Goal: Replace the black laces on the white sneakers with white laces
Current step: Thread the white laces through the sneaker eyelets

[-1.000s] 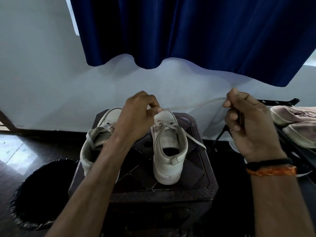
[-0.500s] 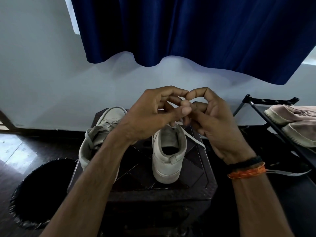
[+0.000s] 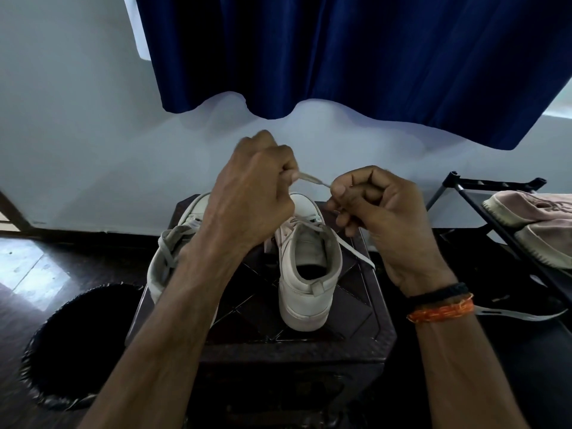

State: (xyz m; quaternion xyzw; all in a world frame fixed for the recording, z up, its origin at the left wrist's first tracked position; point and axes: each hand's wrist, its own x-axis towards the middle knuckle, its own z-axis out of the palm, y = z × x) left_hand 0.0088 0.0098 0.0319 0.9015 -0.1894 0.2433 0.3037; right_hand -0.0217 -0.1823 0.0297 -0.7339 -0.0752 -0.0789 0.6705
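Observation:
Two white sneakers stand heel-towards-me on a dark stool (image 3: 365,323). The right sneaker (image 3: 306,277) is in the middle, with a white lace (image 3: 312,179) threaded through its upper eyelets. Above its toe my left hand (image 3: 253,193) pinches one part of that lace, and my right hand (image 3: 377,205) pinches the lace tip a short way to the right. A taut stretch of lace runs between the two hands. Another lace end hangs over the sneaker's right side. The left sneaker (image 3: 167,261) is partly hidden behind my left forearm and carries a white lace.
A black-lined bin (image 3: 77,345) stands on the floor at lower left. At right a black shoe rack (image 3: 495,193) holds a pinkish pair of shoes (image 3: 532,221). A blue curtain (image 3: 340,57) hangs on the wall behind the stool.
A second ago my right hand held the lace stretched far right. The hands then met above the sneaker, and now they have drawn slightly apart with a short taut piece between them.

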